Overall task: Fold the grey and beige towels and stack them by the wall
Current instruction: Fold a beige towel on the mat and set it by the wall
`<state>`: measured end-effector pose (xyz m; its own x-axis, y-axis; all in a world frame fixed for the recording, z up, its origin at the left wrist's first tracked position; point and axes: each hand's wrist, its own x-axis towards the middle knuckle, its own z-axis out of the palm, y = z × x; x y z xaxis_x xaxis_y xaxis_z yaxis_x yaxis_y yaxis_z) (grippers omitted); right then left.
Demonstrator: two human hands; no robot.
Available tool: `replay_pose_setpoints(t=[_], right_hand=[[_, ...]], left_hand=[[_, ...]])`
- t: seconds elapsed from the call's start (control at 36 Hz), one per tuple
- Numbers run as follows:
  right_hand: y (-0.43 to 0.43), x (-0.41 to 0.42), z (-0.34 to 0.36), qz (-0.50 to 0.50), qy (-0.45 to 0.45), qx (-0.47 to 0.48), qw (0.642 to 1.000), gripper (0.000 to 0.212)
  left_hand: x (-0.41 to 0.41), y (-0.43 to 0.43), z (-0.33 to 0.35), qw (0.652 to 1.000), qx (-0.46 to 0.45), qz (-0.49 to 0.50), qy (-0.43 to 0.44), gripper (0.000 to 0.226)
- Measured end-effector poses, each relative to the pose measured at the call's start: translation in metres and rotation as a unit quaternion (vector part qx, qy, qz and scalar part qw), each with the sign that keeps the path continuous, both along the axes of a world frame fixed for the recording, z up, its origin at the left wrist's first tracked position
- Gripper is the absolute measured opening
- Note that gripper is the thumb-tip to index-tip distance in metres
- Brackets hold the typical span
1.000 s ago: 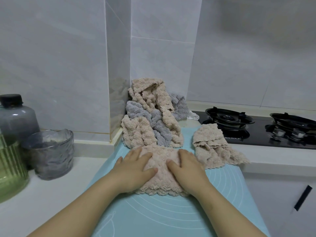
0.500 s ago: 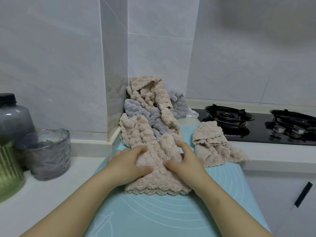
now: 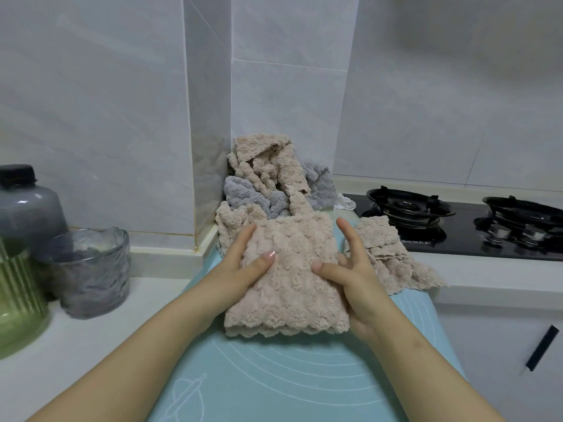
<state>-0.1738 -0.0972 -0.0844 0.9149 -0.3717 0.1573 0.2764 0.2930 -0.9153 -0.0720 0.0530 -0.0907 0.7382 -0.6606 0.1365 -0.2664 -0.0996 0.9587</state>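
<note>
Your folded towel [image 3: 286, 275], beige, lies in the middle of the mat [image 3: 274, 376], scalloped hem toward you; its far edge meets the pile [image 3: 268, 178] in the wall corner. Your left hand [image 3: 240, 269] holds the left edge, thumb pressed on top, index finger stretched along the side toward the far left corner. Your right hand [image 3: 353, 278] holds the right edge, thumb on top, index finger straight and pointing away just beside the far right corner, the other fingers curled at the edge; how far any fingers reach under the cloth, you cannot tell. The pile is unfolded beige cloth heaped over a grey towel [image 3: 243, 196]. 1 loose towel [image 3: 390, 260], beige and crumpled, lies just right of your right hand, partly on the mat, partly on the counter [image 3: 76, 345]. Far right sits a black 2-burner stove [image 3: 457, 245]. On the left of the counter stand a glass cup [image 3: 91, 269], a grey jar [image 3: 27, 205] behind it, and a green container [image 3: 18, 300] at the frame's edge. Near right, a black handle [image 3: 542, 348] shows on a cabinet front.
</note>
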Motion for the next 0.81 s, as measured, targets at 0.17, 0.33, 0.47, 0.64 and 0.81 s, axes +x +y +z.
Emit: replay_pose_setpoints(t=[0.17,0.33,0.47,0.64,0.81], right_hand=[[-0.002,-0.0018,0.0027,-0.005,-0.009,0.047,0.999,0.07],[-0.0025,-0.0003,0.0004,0.004,0.051,0.07,0.996,0.069],[-0.0014,-0.0023,-0.0023,0.043,0.111,0.034,0.992,0.062],[-0.0054,0.001,-0.0032,0.022,0.113,-0.013,0.993,0.042],[-0.0093,0.005,-0.0052,0.025,0.122,-0.022,0.992,0.027]], left_hand=[[-0.0051,-0.0007,0.0042,0.979,-0.15,-0.022,0.132,0.075],[-0.0041,0.0,0.0064,0.972,-0.176,0.019,0.152,0.038],[-0.0028,-0.0011,0.0041,0.973,-0.134,0.042,0.182,0.025],[0.0001,0.0036,0.0061,0.967,-0.095,-0.003,0.236,0.029],[-0.0021,0.001,0.0055,0.969,-0.104,0.007,0.222,0.051]])
